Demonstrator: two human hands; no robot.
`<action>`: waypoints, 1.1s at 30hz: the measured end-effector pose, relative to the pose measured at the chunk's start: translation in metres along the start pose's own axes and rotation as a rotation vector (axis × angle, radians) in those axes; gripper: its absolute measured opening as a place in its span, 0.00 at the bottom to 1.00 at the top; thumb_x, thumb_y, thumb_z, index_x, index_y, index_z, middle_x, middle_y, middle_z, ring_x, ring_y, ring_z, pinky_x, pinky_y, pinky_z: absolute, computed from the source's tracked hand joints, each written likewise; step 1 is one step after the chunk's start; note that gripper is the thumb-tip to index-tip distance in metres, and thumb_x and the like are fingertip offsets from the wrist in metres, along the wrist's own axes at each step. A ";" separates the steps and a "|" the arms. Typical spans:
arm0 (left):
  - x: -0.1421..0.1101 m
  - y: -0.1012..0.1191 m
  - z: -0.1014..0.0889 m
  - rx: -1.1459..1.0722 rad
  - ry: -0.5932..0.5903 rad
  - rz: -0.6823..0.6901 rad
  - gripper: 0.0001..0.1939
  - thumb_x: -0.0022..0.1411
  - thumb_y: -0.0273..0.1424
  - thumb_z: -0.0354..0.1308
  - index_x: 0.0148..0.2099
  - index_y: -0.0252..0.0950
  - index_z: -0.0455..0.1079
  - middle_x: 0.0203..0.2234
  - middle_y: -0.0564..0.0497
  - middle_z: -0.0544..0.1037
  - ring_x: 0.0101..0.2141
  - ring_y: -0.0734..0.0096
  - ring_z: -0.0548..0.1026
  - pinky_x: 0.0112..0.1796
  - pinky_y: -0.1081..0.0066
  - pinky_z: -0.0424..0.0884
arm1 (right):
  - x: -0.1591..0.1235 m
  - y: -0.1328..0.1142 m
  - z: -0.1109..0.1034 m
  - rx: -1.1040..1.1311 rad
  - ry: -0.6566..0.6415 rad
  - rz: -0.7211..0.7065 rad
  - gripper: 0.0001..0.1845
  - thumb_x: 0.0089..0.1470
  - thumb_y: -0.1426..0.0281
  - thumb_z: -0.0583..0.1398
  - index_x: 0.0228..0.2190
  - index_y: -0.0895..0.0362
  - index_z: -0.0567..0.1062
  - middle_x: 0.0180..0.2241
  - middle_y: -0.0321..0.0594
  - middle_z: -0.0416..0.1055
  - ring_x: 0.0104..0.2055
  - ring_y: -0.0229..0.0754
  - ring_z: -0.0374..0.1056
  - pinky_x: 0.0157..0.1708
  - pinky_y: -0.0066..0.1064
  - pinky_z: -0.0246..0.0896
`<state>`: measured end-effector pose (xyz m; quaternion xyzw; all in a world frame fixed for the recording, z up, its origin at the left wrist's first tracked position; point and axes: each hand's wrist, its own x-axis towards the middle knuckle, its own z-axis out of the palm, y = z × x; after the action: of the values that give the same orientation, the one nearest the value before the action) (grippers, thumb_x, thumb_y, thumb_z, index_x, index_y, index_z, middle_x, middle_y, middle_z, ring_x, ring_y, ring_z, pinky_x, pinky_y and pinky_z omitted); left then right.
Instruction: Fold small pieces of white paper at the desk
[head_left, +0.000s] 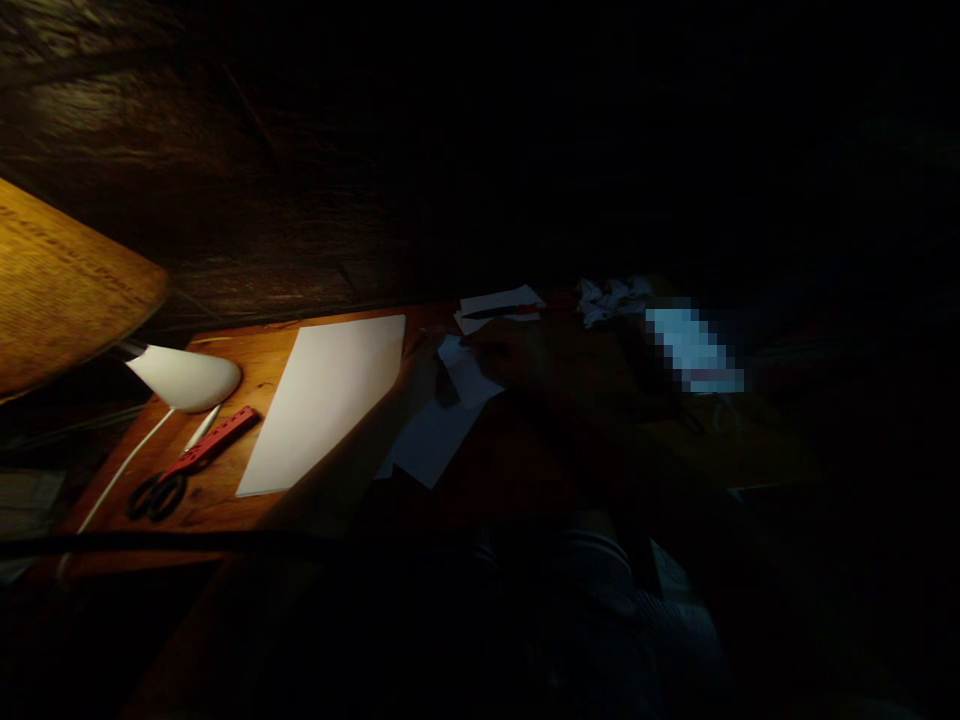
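In dim light near the middle of the head view, my left hand (421, 362) and my right hand (510, 352) hold a small piece of white paper (471, 374) between them. My left fingers are closed at its left edge, and the right fingers pinch its upper right side. Below the held piece, another white sheet (437, 440) lies on the wooden table. Just beyond my hands are some small paper pieces (510, 298) with a dark, slim object (495, 312) across them; its kind is too dark to tell.
Left of my hands lies large white paper (330, 390). Farther left are black-handled scissors (159, 496), a red perforated strip (221, 438), a white pen-like stick (201, 428) and a lamp base (191, 378) under its shade (67, 290). Crumpled paper (611, 300) and a bright pixelated rectangle (697, 350) are right.
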<state>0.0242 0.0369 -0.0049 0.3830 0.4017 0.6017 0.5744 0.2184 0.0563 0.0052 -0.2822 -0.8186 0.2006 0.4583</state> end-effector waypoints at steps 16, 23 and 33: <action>-0.007 -0.002 0.009 0.003 0.045 0.045 0.16 0.59 0.42 0.72 0.34 0.38 0.71 0.26 0.53 0.81 0.30 0.65 0.83 0.38 0.65 0.79 | -0.002 -0.006 0.002 0.159 0.056 0.272 0.13 0.54 0.59 0.63 0.34 0.56 0.77 0.27 0.35 0.72 0.27 0.37 0.63 0.28 0.30 0.55; -0.012 0.007 0.015 0.021 -0.011 -0.018 0.14 0.60 0.40 0.71 0.36 0.38 0.73 0.27 0.53 0.81 0.30 0.67 0.81 0.39 0.66 0.78 | 0.002 -0.011 -0.002 0.172 0.065 0.350 0.10 0.48 0.62 0.64 0.30 0.55 0.74 0.25 0.34 0.69 0.29 0.38 0.62 0.29 0.30 0.52; -0.004 -0.005 0.003 0.068 0.006 0.072 0.27 0.56 0.55 0.70 0.44 0.37 0.79 0.35 0.45 0.85 0.38 0.57 0.84 0.42 0.60 0.79 | 0.002 -0.002 -0.004 0.340 -0.010 0.396 0.08 0.44 0.65 0.61 0.29 0.55 0.71 0.28 0.35 0.70 0.30 0.39 0.64 0.31 0.31 0.58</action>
<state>0.0294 0.0332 -0.0083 0.4146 0.4095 0.6091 0.5380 0.2204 0.0563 0.0099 -0.3548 -0.7041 0.4224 0.4471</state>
